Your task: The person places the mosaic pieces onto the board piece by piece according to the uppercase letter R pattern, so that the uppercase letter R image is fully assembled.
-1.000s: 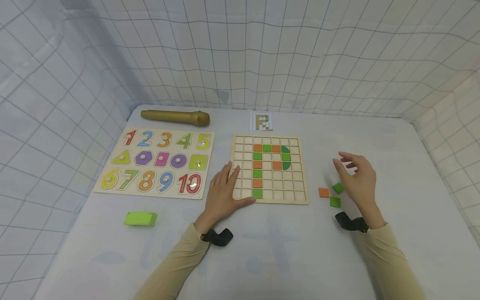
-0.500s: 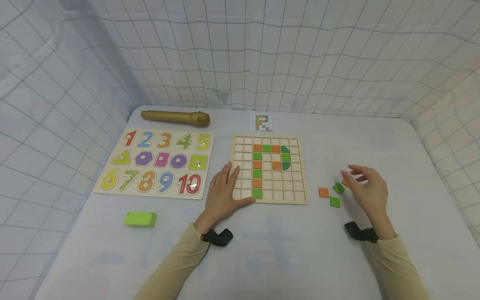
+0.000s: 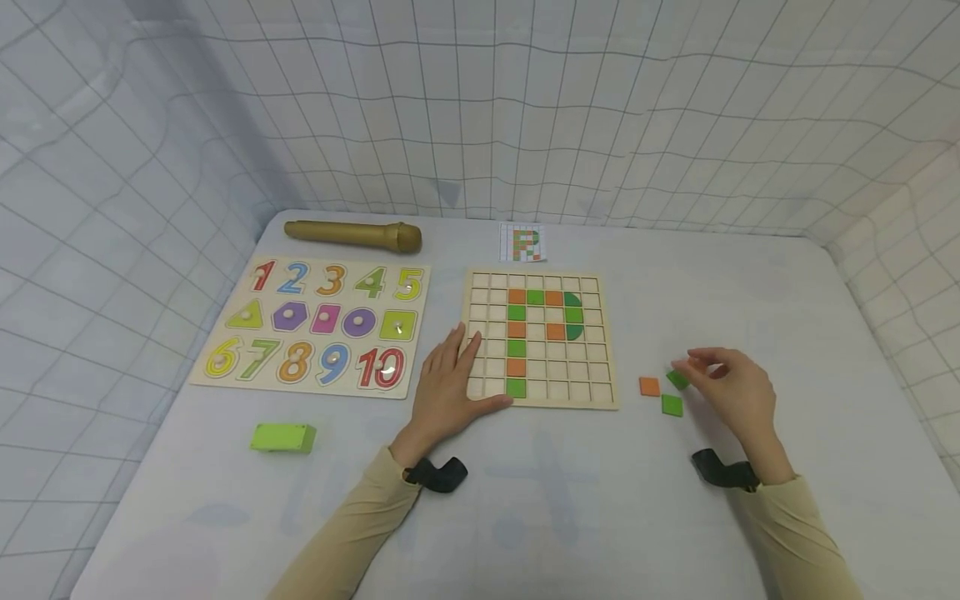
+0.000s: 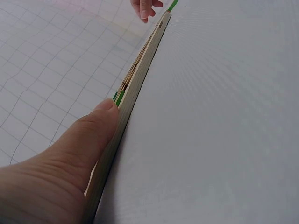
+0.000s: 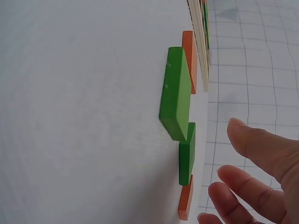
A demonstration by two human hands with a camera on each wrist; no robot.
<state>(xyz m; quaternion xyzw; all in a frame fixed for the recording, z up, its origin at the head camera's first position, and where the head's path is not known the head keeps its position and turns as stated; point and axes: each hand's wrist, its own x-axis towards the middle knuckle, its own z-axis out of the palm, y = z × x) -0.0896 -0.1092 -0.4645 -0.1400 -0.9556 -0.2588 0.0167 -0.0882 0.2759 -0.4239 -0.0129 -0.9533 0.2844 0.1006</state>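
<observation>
My left hand point(image 3: 446, 383) rests along the left and near edges of a wooden grid board point(image 3: 600, 375), fingers straight and thumb spread over the near edge. Orange and green tiles in the board form a P-like shape. To the right, my right hand point(image 3: 731, 387) hovers over loose square tiles, its thumb and fingertips apart and nothing between them in the right wrist view. Close to it are a green tile point(image 3: 678, 379), another green tile point(image 3: 672, 406) and an orange tile point(image 3: 649, 387). One more orange tile point(image 5: 186, 198) lies below the fingers, covered by the hand in the head view.
A small printed pattern card point(image 3: 522, 242) lies behind the board. To the left are a number-and-shape peg puzzle point(image 3: 420, 333), a gold toy microphone point(image 3: 352, 235) and a lime green block point(image 3: 282, 437). A grid-patterned white curtain point(image 3: 525, 108) encloses the back and sides.
My right hand has shifted right and toward me, then lowered over the loose tiles. The orange tile seen beside its thumb half a second ago is now covered. My left hand stays put.
</observation>
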